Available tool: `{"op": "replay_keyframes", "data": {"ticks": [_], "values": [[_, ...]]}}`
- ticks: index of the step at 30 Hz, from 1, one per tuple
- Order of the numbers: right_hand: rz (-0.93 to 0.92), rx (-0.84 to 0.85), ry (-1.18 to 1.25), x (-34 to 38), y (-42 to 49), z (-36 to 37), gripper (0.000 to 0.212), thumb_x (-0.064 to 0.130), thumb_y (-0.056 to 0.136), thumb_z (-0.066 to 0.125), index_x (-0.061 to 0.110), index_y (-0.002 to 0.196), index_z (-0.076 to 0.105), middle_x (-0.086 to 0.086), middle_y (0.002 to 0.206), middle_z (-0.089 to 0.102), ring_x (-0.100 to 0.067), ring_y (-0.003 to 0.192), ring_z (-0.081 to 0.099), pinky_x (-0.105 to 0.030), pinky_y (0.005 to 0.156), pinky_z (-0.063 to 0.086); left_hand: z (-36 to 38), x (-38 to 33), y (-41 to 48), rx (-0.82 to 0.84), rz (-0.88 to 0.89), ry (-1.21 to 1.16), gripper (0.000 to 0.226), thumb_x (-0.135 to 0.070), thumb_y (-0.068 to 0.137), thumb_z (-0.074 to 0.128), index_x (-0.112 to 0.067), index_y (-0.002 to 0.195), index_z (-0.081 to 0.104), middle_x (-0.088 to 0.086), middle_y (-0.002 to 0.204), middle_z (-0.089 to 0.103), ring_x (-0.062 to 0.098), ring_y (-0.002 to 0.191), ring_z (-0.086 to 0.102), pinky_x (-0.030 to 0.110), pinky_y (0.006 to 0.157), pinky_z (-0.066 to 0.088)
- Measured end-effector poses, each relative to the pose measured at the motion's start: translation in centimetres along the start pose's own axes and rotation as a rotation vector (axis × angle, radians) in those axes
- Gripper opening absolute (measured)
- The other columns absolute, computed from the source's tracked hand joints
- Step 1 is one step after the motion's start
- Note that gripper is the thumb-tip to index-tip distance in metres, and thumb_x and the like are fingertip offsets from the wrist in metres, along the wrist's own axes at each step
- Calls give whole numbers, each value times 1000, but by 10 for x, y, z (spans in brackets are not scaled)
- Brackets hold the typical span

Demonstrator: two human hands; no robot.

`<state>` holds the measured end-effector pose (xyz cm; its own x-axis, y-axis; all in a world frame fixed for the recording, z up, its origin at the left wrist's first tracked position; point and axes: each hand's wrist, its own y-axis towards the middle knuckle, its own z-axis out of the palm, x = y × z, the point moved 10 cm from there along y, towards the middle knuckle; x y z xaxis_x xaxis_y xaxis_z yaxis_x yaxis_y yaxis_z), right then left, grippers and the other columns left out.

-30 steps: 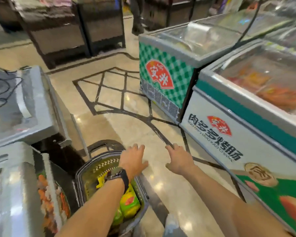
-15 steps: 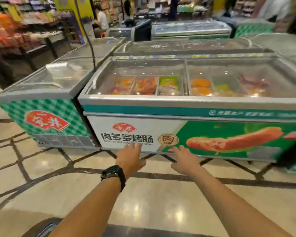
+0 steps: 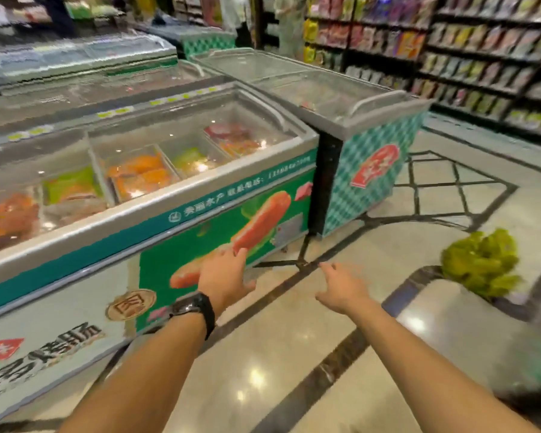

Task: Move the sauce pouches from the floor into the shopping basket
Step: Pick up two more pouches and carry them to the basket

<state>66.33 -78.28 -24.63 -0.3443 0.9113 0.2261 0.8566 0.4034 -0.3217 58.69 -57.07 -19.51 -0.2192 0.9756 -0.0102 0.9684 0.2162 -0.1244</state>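
left hand [image 3: 224,278] spread, empty | right hand [image 3: 344,287] spread, empty, both held out over floor [image 3: 263,354] | pouches [image 3: 481,264] heaped far right on floor, well apart from hands | basket not in view | advice: turn right, crouch, grip few pouches per trip.

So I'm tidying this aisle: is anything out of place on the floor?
Yes: a pile of green pouches lies on the tiled floor at right, past the freezers, not shelved. Both hands, left and right, are empty.
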Motion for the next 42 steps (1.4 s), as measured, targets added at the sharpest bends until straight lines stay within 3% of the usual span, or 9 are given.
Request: {"op": "replay_keyframes", "data": {"ticks": [5, 15, 23, 31, 42], "values": [[195, -36, 88, -103, 16, -27, 72, 43, 88, 60, 22, 150, 29, -9, 147, 38, -30, 133, 41, -41, 101, 46, -8, -101, 91, -12, 237, 28, 67, -57, 89, 58, -21, 142, 38, 9, 131, 52, 30, 115, 56, 40, 88, 52], [576, -131, 160, -244, 75, -92, 69, 40, 88, 62, 21, 147, 33, -11, 142, 40, -32, 130, 43, -44, 99, 46, -25, -252, 276, 29, 580, 56, 69, -55, 90, 59, -20, 145, 37, 9, 132, 50, 31, 119, 54, 43, 92, 49], [791, -227, 214, -338, 87, -135, 69, 41, 90, 60, 23, 149, 29, -6, 147, 34, -29, 134, 40, -44, 97, 46, -55, -376, 357, -33, 806, 78, 70, -57, 90, 58, -21, 145, 35, 9, 137, 49, 30, 121, 54, 42, 92, 50], [907, -240, 231, -456, 110, -160, 63, 41, 91, 59, 18, 144, 33, -9, 141, 36, -31, 129, 41, -44, 92, 48, -56, -509, 417, -44, 946, 117, 68, -56, 90, 57, -20, 145, 35, 9, 135, 49, 29, 119, 55, 41, 89, 51], [898, -257, 347, -627, 177, -215, 61, 38, 90, 59, 17, 142, 36, -12, 139, 37, -34, 128, 40, -49, 96, 47, -56, -676, 513, -7, 957, 139, 64, -58, 91, 54, -21, 141, 39, 9, 136, 49, 29, 121, 53, 41, 92, 51]]}}
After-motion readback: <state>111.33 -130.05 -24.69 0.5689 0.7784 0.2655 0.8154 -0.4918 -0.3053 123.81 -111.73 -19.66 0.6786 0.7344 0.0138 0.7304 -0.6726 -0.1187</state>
